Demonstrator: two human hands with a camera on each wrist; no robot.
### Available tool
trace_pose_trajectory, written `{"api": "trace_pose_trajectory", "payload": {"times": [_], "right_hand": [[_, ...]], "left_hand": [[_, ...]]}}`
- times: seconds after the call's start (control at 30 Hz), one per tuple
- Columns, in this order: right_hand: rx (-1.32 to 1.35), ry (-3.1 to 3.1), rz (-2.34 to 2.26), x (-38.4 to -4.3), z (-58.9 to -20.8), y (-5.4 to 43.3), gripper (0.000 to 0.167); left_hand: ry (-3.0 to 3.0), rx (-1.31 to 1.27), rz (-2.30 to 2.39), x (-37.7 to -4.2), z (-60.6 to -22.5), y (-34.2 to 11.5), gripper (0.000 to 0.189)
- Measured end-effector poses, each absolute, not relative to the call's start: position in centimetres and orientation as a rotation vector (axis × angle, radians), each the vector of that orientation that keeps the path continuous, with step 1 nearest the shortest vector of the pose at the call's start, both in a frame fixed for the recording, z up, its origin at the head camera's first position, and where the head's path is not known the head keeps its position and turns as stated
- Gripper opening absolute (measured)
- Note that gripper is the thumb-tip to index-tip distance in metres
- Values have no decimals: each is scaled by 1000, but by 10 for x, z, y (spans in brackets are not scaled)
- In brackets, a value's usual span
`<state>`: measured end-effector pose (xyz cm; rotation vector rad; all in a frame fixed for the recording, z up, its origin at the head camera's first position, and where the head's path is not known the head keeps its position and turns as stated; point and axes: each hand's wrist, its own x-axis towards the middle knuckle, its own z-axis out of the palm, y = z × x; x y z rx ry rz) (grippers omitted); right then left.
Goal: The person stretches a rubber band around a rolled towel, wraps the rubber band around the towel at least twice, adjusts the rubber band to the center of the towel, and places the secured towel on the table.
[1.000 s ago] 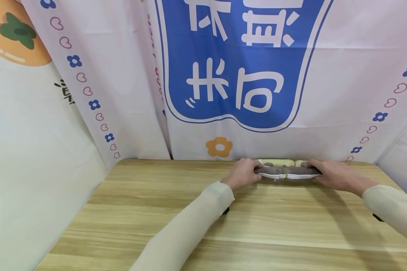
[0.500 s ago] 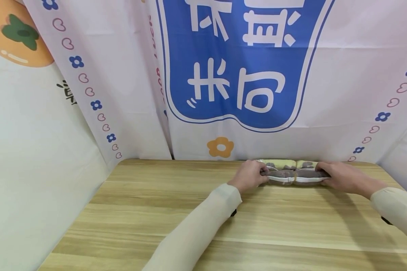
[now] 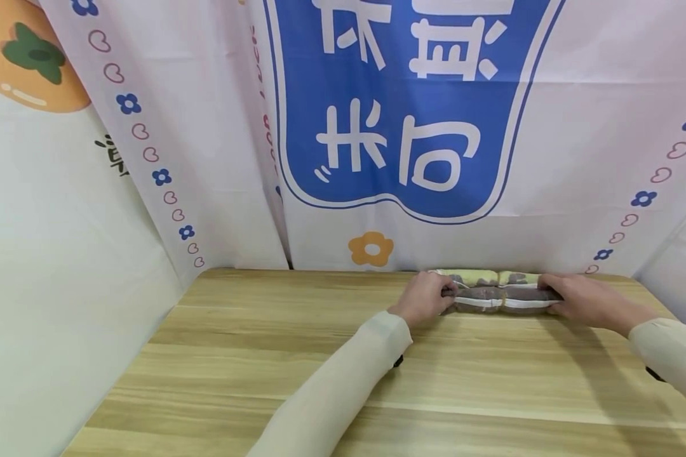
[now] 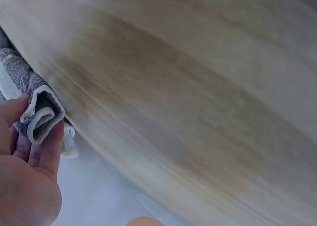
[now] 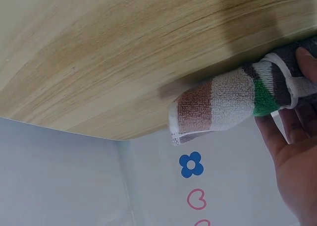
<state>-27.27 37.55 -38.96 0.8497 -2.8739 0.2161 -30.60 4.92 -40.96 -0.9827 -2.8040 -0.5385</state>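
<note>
A grey-brown rolled towel [image 3: 474, 293] with a white edge strip and a thin tie round its middle lies along the back of the table. My left hand [image 3: 422, 298] grips its left end, thumb on one side and fingers on the other. The left wrist view shows that grey roll's white-edged spiral end [image 4: 43, 118] just past the fingertips. At the other end my right hand [image 3: 583, 301] holds the grey roll. Close behind it lies a yellow rolled towel [image 3: 474, 277] with grey patches. A striped brown, white and green towel end [image 5: 233, 99] sticks out beside the right hand.
The wooden table [image 3: 251, 362] ends at a white printed curtain [image 3: 223, 209] directly behind the rolls. More white cloth [image 3: 74, 254] hangs along the left side. Both cream sleeves [image 3: 337, 374] reach over the table.
Both hands and the grey-brown towel roll have shifted a little to the right and slightly toward me, showing more of its front. The yellow roll stays behind it. Both hands keep their grip.
</note>
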Motion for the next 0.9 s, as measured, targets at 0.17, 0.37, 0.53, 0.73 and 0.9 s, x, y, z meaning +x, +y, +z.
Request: {"api": "trace_pose_trajectory", "payload": {"times": [0.17, 0.37, 0.53, 0.73, 0.9], "right_hand": [[851, -2867, 194, -272, -390, 378, 29], [840, -2897, 168, -269, -388, 379, 32], [737, -2999, 174, -267, -381, 374, 35], [572, -3011, 118, -269, -369, 343, 60], [614, -2903, 131, -276, -369, 305, 55]], "left_hand": [[-2819, -963, -578, -306, -411, 49, 18], [-2835, -947, -623, -305, -413, 51, 19], [-2826, -958, -697, -306, -414, 49, 20], [-2801, -911, -977, -309, -415, 35, 42], [-2740, -843, -937, -315, -409, 19, 52]]}}
